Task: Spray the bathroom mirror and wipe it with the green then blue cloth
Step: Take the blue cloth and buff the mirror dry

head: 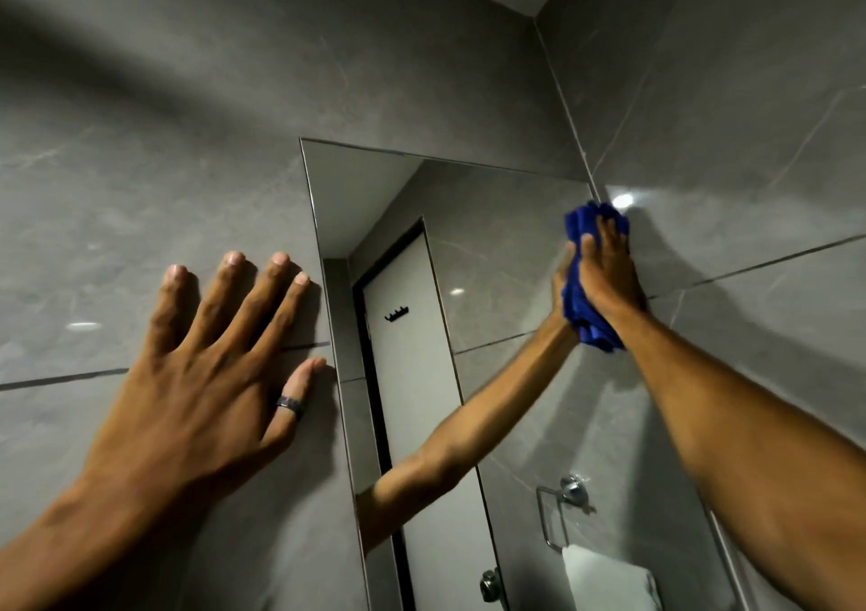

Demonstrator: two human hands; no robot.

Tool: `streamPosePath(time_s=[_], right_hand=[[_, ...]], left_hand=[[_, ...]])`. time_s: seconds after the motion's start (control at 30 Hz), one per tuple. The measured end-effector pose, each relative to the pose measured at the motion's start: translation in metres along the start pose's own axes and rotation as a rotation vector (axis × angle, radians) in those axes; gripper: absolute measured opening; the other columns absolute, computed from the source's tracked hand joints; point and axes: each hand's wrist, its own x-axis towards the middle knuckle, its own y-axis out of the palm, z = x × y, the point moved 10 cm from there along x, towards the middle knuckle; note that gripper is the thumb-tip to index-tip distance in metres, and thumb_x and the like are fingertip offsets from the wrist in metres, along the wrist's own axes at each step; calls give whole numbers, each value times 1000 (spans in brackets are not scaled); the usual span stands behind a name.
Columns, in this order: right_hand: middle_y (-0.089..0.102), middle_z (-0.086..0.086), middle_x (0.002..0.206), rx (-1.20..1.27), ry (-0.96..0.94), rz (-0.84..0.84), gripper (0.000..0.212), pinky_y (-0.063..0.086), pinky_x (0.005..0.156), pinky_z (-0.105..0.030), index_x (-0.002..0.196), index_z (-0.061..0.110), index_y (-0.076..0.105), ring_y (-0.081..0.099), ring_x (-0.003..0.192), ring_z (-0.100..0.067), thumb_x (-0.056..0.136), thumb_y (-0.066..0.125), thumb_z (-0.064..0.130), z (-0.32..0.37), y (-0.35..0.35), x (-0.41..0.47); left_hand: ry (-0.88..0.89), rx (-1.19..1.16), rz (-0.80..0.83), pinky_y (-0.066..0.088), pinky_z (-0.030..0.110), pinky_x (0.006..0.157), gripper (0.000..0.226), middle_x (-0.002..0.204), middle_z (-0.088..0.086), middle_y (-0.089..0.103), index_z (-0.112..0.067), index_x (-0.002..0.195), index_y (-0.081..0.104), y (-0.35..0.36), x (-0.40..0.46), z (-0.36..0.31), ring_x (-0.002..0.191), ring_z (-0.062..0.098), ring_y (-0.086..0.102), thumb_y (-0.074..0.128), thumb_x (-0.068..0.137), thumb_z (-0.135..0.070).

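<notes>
The bathroom mirror (468,245) hangs on a grey tiled wall and runs from the centre down to the bottom right. My right hand (609,268) presses a bunched blue cloth (583,226) against the mirror's upper right edge, close to the wall corner. The cloth sticks out above my fingers and below my wrist. My left hand (211,362) lies flat on the wall tiles just left of the mirror, fingers spread, a dark ring on the thumb. No green cloth or spray bottle is in view.
The mirror reflects my arm, a white door with a black hook, a chrome towel ring (562,512) and a white towel (609,582). Grey tiled walls (187,118) meet in a corner at the upper right.
</notes>
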Motion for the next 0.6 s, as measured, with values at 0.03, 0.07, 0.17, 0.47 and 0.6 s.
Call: streamPosePath(time_s=[0.03, 0.07, 0.17, 0.47, 0.6], right_hand=[[31, -6, 163, 22, 38, -7, 54, 34, 116, -41, 157, 32, 22, 40, 144, -30, 105, 26, 45, -19, -4, -11], [38, -6, 159, 36, 58, -15, 51, 41, 107, -40, 154, 38, 22, 51, 135, -31, 104, 26, 47, -32, -7, -21], [46, -9, 153, 58, 50, -39, 47, 46, 97, -38, 150, 42, 24, 58, 126, -33, 104, 26, 47, -40, -9, -42], [38, -11, 159, 183, -231, 10, 48, 40, 115, -46, 150, 27, 40, 43, 143, -32, 103, 35, 36, 115, 21, -117], [43, -8, 157, 306, -257, 57, 44, 36, 115, -33, 144, 26, 49, 42, 144, -24, 102, 37, 32, 203, 30, -174]], left_hand=[[3, 5, 5, 13, 64, 127, 80, 173, 8, 15, -19, 164, 15, 2, 0, 0, 161, 35, 11, 22, 96, -63], [4, 10, 10, 12, 64, 127, 81, 174, 8, 14, -20, 164, 13, 3, -1, 0, 161, 35, 10, 23, 96, -63], [6, 2, -7, 12, 64, 127, 81, 173, 10, 16, -19, 164, 15, 1, -1, 0, 161, 37, 10, 25, 96, -62], [-4, -97, -2, 13, 66, 126, 78, 171, 14, 21, -14, 162, 23, -10, -3, -3, 159, 40, 14, 26, 97, -58], [-24, -233, 69, 8, 64, 128, 74, 170, 13, 25, -13, 161, 27, -19, -4, 0, 159, 38, 16, 25, 99, -54]])
